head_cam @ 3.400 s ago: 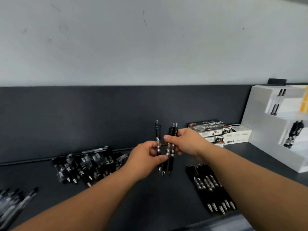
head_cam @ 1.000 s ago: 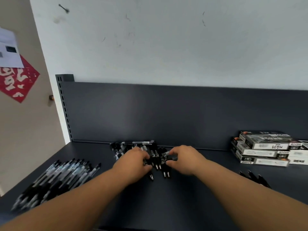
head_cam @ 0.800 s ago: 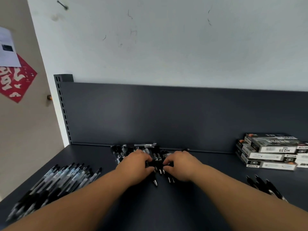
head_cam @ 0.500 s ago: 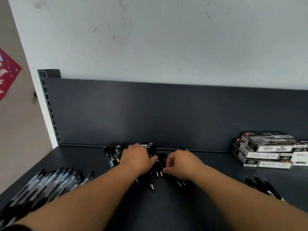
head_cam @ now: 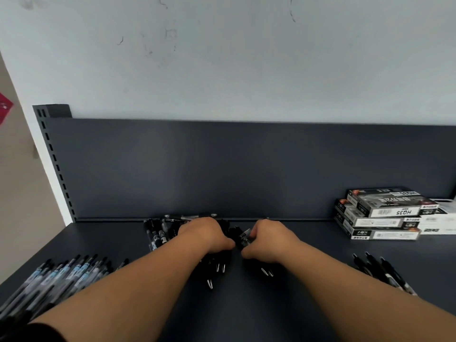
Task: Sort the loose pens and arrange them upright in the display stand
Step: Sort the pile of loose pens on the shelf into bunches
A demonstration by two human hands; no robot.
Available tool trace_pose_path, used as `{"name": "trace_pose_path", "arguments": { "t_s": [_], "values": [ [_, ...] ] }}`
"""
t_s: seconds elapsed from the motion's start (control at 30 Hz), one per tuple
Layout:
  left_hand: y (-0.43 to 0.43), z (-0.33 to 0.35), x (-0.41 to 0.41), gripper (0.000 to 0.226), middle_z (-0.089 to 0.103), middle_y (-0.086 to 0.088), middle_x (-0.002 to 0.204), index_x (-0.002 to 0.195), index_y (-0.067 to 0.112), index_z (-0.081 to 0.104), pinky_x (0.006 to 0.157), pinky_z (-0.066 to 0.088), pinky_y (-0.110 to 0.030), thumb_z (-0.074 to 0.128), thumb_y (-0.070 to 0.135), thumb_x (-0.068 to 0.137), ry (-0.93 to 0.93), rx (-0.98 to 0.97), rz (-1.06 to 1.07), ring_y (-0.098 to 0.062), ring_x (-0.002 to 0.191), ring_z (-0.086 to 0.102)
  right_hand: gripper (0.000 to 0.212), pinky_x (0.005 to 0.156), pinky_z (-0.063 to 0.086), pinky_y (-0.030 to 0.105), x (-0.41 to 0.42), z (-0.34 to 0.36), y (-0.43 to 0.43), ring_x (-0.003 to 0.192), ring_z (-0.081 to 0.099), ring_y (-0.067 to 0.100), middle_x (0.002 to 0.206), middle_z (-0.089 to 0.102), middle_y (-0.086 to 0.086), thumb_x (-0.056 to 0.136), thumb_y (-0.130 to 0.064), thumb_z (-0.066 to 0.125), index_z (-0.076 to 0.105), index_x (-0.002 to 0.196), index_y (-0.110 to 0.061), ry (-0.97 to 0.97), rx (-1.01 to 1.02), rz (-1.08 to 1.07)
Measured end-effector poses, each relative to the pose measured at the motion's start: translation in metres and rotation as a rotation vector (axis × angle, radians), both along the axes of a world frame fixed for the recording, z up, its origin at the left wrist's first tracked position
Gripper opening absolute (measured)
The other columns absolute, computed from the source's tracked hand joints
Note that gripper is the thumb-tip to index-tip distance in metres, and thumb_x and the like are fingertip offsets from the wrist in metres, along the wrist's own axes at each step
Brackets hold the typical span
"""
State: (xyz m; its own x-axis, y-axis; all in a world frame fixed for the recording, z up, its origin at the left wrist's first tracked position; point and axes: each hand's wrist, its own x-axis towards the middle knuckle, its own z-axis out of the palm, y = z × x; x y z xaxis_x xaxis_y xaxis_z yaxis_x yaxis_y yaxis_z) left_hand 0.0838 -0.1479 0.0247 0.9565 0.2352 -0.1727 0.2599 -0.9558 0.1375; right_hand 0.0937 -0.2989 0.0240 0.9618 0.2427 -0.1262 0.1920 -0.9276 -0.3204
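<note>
A heap of loose black pens [head_cam: 158, 233] lies on the dark shelf [head_cam: 308, 280] against its back panel. My left hand [head_cam: 206, 234] rests on the heap, fingers curled over several pens whose silver tips [head_cam: 220, 267] stick out below it. My right hand [head_cam: 269, 240] is closed on a few black pens beside it, with tips [head_cam: 267, 271] poking out toward me. Both hands almost touch. The display stand is out of view.
A row of clear-barrelled pens [head_cam: 61, 275] lies at the near left. More black pens [head_cam: 385, 272] lie at the right. Stacked pen boxes [head_cam: 385, 213] stand at the back right. A slotted upright post [head_cam: 53, 159] marks the shelf's left end.
I turned left from the stand to the pen heap. Both hands came down from holding pens in the air and closed on pens in the heap, pulling some slightly toward me.
</note>
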Motion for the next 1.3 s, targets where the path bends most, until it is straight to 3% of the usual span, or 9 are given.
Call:
{"name": "trace_pose_path", "arguments": {
  "t_s": [0.37,0.53,0.67,0.73,0.83,0.93,1.07,1.17,1.3],
  "values": [
    [0.000,0.000,-0.009,0.033,0.066,-0.004,0.098,0.091,0.014,0.063,0.073,0.048,-0.028,0.062,0.045,0.079,-0.032,-0.159,-0.003,-0.020,0.092,0.063,0.030,0.068,0.052,0.029,-0.003,-0.007,-0.004,0.078,0.064,0.018,0.076,0.063,-0.002,0.061,-0.043,0.068,0.064,0.076,-0.017,0.092,0.149,-0.063],
    [0.016,0.005,-0.018,0.035,0.056,-0.002,0.075,0.066,0.014,0.052,0.059,0.038,-0.025,0.064,0.043,0.082,-0.107,-0.318,0.044,-0.017,0.072,0.053,0.017,0.058,0.042,0.022,-0.009,-0.007,0.000,0.059,0.051,0.012,0.058,0.051,-0.004,0.070,-0.031,0.071,0.063,0.067,-0.016,0.072,0.363,-0.083],
    [0.028,-0.003,-0.031,0.032,0.064,-0.003,0.086,0.087,0.008,0.066,0.067,0.044,-0.026,0.068,0.039,0.084,-0.179,-0.590,0.068,-0.018,0.079,0.058,0.013,0.065,0.054,0.033,-0.014,-0.008,0.013,0.059,0.055,0.014,0.063,0.065,0.003,0.075,-0.020,0.069,0.067,0.064,-0.013,0.073,0.526,-0.092],
    [0.031,-0.005,-0.038,0.030,0.061,-0.002,0.077,0.085,0.007,0.067,0.064,0.042,-0.027,0.068,0.037,0.085,-0.211,-0.684,0.083,-0.016,0.072,0.056,0.016,0.074,0.055,0.033,-0.018,-0.008,0.021,0.061,0.060,0.011,0.072,0.073,0.002,0.082,-0.020,0.065,0.067,0.067,-0.014,0.095,0.554,-0.081],
    [0.034,-0.006,-0.047,0.030,0.057,0.000,0.073,0.076,0.010,0.061,0.059,0.037,-0.025,0.068,0.037,0.086,-0.225,-0.786,0.125,-0.013,0.067,0.052,0.017,0.064,0.048,0.024,-0.025,-0.003,0.026,0.056,0.057,0.008,0.068,0.069,-0.003,0.092,-0.021,0.057,0.059,0.076,-0.016,0.111,0.613,-0.064],
    [0.026,-0.006,-0.055,0.040,0.064,-0.003,0.085,0.101,0.003,0.067,0.065,0.041,-0.025,0.068,0.040,0.085,-0.218,-0.872,0.127,-0.016,0.076,0.057,0.017,0.060,0.045,0.023,-0.031,0.004,0.017,0.052,0.053,0.008,0.068,0.066,-0.002,0.096,-0.022,0.054,0.056,0.080,-0.017,0.116,0.663,-0.086],
    [-0.008,-0.009,-0.065,0.049,0.065,-0.005,0.082,0.105,-0.005,0.063,0.052,0.041,-0.028,0.066,0.040,0.086,-0.192,-0.898,0.057,-0.020,0.076,0.063,0.018,0.047,0.041,0.021,-0.040,0.014,-0.017,0.052,0.048,0.011,0.072,0.062,0.002,0.098,-0.022,0.050,0.054,0.081,-0.015,0.084,0.663,-0.177],
    [-0.041,-0.012,-0.073,0.039,0.062,-0.005,0.066,0.092,0.003,0.068,0.052,0.033,-0.023,0.067,0.041,0.085,-0.165,-0.947,0.011,-0.012,0.056,0.047,0.020,0.044,0.041,0.021,-0.046,0.016,-0.051,0.052,0.047,0.014,0.068,0.056,0.004,0.096,-0.023,0.051,0.055,0.080,-0.011,0.048,0.649,-0.254],
    [-0.088,-0.013,-0.078,0.035,0.051,0.002,0.060,0.080,0.009,0.067,0.059,0.036,-0.025,0.067,0.044,0.085,-0.119,-0.940,-0.056,-0.014,0.059,0.047,0.030,0.069,0.048,0.030,-0.049,0.020,-0.104,0.072,0.058,0.026,0.077,0.063,0.012,0.090,-0.032,0.056,0.070,0.084,-0.006,-0.046,0.349,-0.307]
  ]
}}
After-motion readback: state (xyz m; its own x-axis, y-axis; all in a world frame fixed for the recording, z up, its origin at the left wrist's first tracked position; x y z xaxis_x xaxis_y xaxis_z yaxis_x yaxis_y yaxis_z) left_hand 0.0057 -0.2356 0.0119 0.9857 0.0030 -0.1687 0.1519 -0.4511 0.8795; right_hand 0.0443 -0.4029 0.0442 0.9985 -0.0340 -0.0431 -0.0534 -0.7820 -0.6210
